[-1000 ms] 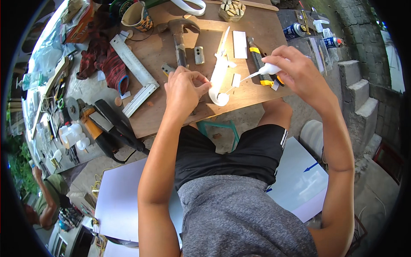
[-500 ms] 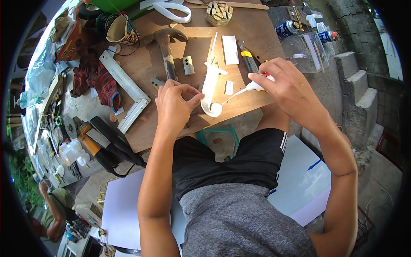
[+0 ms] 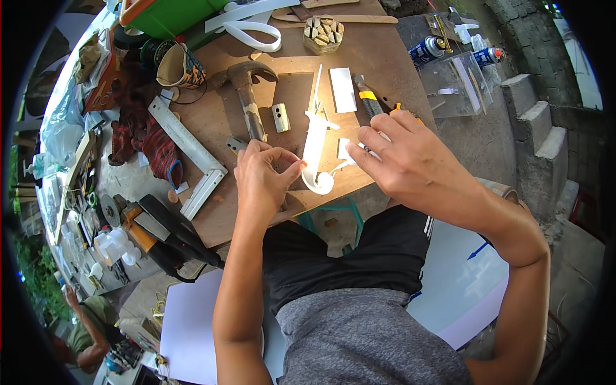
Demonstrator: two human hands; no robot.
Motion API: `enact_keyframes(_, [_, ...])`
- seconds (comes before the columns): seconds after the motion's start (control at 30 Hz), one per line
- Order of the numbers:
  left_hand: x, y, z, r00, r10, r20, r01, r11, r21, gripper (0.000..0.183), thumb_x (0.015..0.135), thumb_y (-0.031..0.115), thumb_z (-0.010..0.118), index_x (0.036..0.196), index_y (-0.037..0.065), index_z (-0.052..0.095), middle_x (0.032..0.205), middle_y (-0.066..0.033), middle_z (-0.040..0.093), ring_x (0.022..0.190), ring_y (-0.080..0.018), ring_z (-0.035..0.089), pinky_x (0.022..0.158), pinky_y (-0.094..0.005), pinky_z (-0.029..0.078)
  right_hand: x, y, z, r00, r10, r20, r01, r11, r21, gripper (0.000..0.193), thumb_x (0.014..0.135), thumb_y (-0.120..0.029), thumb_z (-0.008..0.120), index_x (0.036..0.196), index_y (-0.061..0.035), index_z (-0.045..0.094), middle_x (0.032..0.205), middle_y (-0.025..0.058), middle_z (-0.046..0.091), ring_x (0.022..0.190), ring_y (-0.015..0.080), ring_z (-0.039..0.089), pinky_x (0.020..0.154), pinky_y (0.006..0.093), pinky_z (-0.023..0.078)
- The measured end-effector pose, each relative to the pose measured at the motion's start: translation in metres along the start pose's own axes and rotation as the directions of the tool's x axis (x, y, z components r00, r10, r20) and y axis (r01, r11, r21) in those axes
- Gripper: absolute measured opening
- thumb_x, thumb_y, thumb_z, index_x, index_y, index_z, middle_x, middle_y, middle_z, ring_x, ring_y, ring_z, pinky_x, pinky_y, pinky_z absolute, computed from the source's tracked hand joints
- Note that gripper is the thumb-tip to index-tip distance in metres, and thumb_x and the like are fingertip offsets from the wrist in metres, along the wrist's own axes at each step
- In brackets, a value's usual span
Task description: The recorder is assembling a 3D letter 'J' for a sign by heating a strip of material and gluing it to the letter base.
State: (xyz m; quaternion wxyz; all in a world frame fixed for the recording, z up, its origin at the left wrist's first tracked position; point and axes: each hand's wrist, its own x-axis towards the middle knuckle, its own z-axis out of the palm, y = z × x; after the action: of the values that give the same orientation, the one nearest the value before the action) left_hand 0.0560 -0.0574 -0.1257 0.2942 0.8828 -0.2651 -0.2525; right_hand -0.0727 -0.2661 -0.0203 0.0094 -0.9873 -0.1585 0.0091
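Observation:
A white hook-shaped piece (image 3: 314,149) with a curled lower end lies at the near edge of the wooden table. My left hand (image 3: 264,173) is closed in a pinch, thumb and forefinger on the left edge of this piece. My right hand (image 3: 414,163) grips a small white glue bottle, mostly hidden by the fingers. Its thin nozzle (image 3: 344,163) points left, with the tip at the curled end. Beside it lies a small white rectangle (image 3: 343,147), partly behind my right hand. A larger white rectangle (image 3: 342,90) sits farther back.
Behind my left hand lie a claw hammer (image 3: 247,96) and a metal block (image 3: 281,118). A utility knife (image 3: 369,96) is beyond my right hand. Leftward are a metal square (image 3: 186,141), a red-black glove (image 3: 147,141) and an angle grinder (image 3: 151,224). Another person (image 3: 90,330) is at the lower left.
My right hand has turned over and come slightly left and lower, bringing the bottle's nozzle closer to the curled end. My left hand keeps its pinch at the white piece.

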Motion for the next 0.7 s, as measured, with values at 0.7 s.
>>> enact_keyframes(0.7, [0.0012, -0.0007, 0.0001, 1.0, 0.014, -0.004, -0.014, 1.0, -0.017, 0.02, 0.074, 0.023, 0.086, 0.087, 0.009, 0.08, 0.091, -0.0063, 0.059, 0.097, -0.0261, 0.055, 0.088, -0.0371, 0.045, 0.0039, 0.0036, -0.0035, 0.994, -0.017, 0.104, 0.012, 0.999, 0.049, 0.036, 0.08, -0.012, 0.062, 0.113, 0.0034, 0.066, 0.107, 0.0092, 0.064, 0.105, 0.0239, 0.058, 0.095, 0.0376, 0.047])
